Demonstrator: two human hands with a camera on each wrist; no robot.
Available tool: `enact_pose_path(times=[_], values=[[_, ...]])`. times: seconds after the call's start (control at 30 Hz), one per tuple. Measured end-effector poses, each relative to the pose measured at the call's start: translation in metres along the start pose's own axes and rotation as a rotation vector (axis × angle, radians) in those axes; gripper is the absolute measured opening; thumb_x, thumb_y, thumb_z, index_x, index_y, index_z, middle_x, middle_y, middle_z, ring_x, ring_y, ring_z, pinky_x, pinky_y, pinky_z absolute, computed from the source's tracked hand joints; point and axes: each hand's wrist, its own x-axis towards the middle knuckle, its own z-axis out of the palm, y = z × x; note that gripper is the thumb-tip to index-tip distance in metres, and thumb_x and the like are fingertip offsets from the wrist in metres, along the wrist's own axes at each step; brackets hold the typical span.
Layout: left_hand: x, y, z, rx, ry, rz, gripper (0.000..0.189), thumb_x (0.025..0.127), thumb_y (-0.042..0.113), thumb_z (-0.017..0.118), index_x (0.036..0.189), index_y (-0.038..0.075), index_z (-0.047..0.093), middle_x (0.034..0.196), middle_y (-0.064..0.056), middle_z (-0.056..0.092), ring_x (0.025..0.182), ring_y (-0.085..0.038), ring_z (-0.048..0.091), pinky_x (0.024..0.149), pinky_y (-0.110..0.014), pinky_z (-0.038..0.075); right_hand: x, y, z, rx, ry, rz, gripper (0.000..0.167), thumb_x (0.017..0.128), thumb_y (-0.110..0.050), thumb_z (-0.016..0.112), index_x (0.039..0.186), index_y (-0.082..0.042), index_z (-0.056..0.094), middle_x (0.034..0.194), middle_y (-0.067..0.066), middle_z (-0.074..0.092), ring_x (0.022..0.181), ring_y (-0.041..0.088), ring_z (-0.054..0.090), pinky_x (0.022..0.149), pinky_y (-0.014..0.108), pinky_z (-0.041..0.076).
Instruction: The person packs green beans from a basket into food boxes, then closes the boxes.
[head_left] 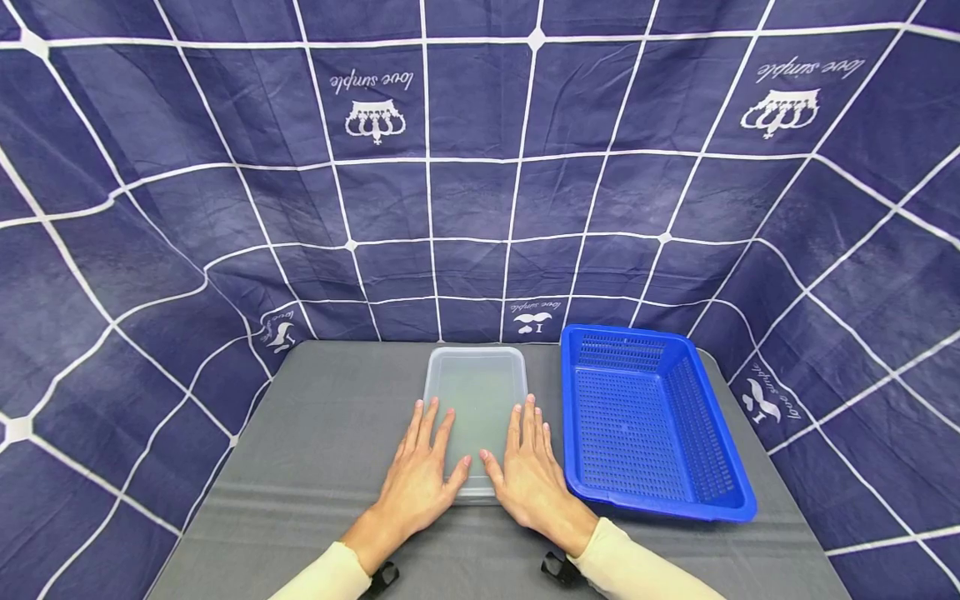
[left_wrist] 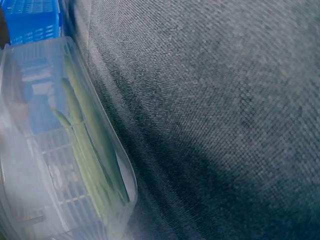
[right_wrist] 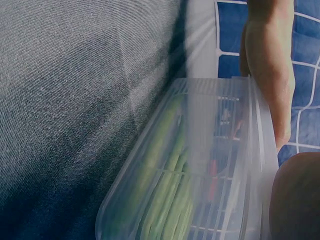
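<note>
A clear plastic food container (head_left: 480, 387) with a frosted lid lies lengthwise in front of me. Through its side, the left wrist view shows long thin green stalks (left_wrist: 90, 155) lying along the bottom; the same stalks (right_wrist: 167, 200) appear in the right wrist view. My left hand (head_left: 422, 479) rests over the left edge of the lid, fingers straight and pointing away from me. Mirroring it, my right hand (head_left: 531, 479) lies over the right edge with straight fingers. Both thumbs point inward over the near part of the lid.
A blue perforated plastic basket (head_left: 626, 433) stands right of the container, close to my right hand. Grey cloth (head_left: 337, 417) covers the table. A dark blue curtain (head_left: 472, 200) with white grid lines encloses the back and both sides.
</note>
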Motion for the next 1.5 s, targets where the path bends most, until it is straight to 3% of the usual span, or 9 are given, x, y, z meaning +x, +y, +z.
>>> enact_pose_path(times=[0.4,1.0,1.23,1.5], values=[[-0.001,0.001,0.006,0.029,0.029,0.016,0.082,0.109,0.049,0.073,0.177,0.010,0.049,0.189,-0.024,0.036,0.178,-0.056,0.028,0.119,-0.074,0.057,-0.006,0.003,0.005,-0.005,-0.001,-0.015,0.082,0.124,-0.039,0.050,0.177,0.018,0.023,0.189,0.043,0.005,0.176,0.064,0.021,0.142,0.072,0.028],[-0.001,-0.001,0.002,0.021,0.058,0.034,0.081,0.106,0.045,0.076,0.175,0.010,0.052,0.186,-0.026,0.041,0.175,-0.059,0.031,0.121,-0.076,0.054,-0.005,0.004,0.011,0.012,0.072,-0.063,0.081,0.123,-0.038,0.052,0.176,0.018,0.028,0.188,0.044,0.008,0.174,0.067,0.023,0.140,0.074,0.030],[-0.002,-0.001,-0.001,0.010,0.028,0.022,0.080,0.107,0.046,0.075,0.174,0.008,0.053,0.185,-0.028,0.041,0.173,-0.060,0.034,0.123,-0.077,0.051,-0.005,0.002,0.008,0.041,0.041,-0.022,0.084,0.121,-0.040,0.057,0.176,0.017,0.029,0.189,0.043,0.010,0.175,0.064,0.026,0.141,0.071,0.031],[-0.001,0.001,-0.005,-0.033,-0.071,-0.039,0.083,0.112,0.053,0.069,0.180,0.013,0.045,0.192,-0.023,0.030,0.179,-0.056,0.024,0.124,-0.079,0.049,-0.004,0.001,-0.002,0.045,0.026,-0.008,0.089,0.119,-0.040,0.064,0.176,0.017,0.028,0.188,0.045,0.012,0.175,0.061,0.029,0.141,0.069,0.033]])
